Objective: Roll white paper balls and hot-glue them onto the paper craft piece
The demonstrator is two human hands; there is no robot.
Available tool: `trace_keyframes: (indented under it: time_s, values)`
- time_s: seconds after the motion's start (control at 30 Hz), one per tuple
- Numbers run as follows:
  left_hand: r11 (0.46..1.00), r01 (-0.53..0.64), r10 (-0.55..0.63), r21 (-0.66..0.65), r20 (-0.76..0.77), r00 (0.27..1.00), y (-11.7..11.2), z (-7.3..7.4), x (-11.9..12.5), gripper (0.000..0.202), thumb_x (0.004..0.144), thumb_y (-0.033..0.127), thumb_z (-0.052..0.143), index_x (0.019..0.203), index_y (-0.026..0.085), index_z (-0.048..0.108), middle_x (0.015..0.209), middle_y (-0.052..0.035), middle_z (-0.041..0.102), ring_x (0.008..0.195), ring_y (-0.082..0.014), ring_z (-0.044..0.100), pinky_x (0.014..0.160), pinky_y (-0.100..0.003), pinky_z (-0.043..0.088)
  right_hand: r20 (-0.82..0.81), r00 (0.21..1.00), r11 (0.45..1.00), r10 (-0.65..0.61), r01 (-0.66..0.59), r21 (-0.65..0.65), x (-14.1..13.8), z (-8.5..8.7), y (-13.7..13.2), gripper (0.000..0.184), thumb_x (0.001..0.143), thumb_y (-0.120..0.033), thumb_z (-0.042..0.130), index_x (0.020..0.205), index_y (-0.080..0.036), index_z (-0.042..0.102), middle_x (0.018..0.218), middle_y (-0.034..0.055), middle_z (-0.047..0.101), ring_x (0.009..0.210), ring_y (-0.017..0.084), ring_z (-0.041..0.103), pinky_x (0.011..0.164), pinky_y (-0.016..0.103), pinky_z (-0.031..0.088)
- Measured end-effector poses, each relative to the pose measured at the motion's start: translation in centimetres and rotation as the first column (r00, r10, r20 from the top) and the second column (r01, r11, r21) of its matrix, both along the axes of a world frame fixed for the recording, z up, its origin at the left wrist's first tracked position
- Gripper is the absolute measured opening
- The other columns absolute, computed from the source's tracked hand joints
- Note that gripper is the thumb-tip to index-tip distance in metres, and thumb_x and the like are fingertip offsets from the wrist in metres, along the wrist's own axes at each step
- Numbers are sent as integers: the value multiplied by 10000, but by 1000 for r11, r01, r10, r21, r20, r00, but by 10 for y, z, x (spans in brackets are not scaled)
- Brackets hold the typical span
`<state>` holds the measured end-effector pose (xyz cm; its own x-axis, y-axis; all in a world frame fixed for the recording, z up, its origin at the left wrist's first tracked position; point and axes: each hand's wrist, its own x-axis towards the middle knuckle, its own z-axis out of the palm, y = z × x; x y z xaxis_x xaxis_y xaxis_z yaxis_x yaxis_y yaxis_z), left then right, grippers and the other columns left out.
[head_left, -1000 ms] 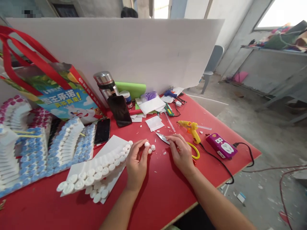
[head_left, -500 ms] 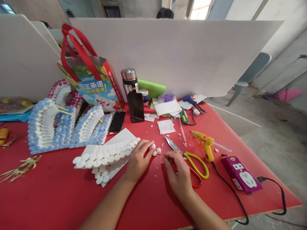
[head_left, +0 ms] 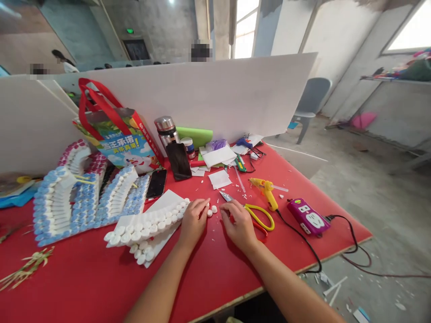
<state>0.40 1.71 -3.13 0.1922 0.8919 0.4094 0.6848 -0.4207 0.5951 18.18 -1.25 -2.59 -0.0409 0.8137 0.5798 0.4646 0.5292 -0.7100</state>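
Note:
My left hand (head_left: 195, 220) rests low over the red table, thumb and fingers drawn together beside two small white rolls (head_left: 212, 211). Whatever is between those fingertips, if anything, is hidden. Just left of it lies a curved white piece (head_left: 148, 225) edged with rows of white rolls, on top of a second similar piece (head_left: 144, 255). My right hand (head_left: 239, 224) hovers to the right of the loose rolls with loosely curled fingers, a gap from the thumb, and nothing visible in them. Scissors (head_left: 259, 215) with yellow and red handles lie beside and partly behind it.
A yellow glue gun (head_left: 266, 190) and a purple power strip (head_left: 309, 217) with cords lie at right. Blue-and-white roll pieces (head_left: 87, 202), a phone (head_left: 156, 184), a thermos (head_left: 165, 130) and a gift bag (head_left: 124, 143) stand or lie left and back. Paper scraps (head_left: 220, 179) lie ahead.
The camera view has tilted up and turned right. My left fingers have drawn closer together, and one of the three loose rolls is no longer visible. My right hand stays by the scissors.

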Motion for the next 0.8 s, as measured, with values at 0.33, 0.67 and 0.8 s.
trace_keyframes:
  time_s: [0.33,0.67,0.8]
  values:
    - [993,55,-48,105,-75,996,0,-5,-2,272,978,192,467,1081,185,718,1088,-92,736,1026,-250,649,928,-425,520,96,990,993,-103,109,-54,-2,-7,1,193,987,-285,528,849,-202,633,825,50,648,772,193,618,753,306,483]
    - [956,-135,114,260,93,989,-10,0,-1,252,1015,176,338,1086,196,579,1043,-102,665,993,-216,640,895,-374,511,586,804,966,-99,220,-139,1,35,86,419,893,-91,502,1254,-231,663,1350,86,616,1166,267,519,963,370,401]
    - [951,-105,96,290,45,994,-17,4,1,227,1035,240,349,883,214,516,807,-34,573,750,-171,587,733,-300,479,647,752,951,-127,278,-138,-1,31,122,306,887,-112,516,1069,-214,740,1352,140,597,1214,342,444,935,461,362]
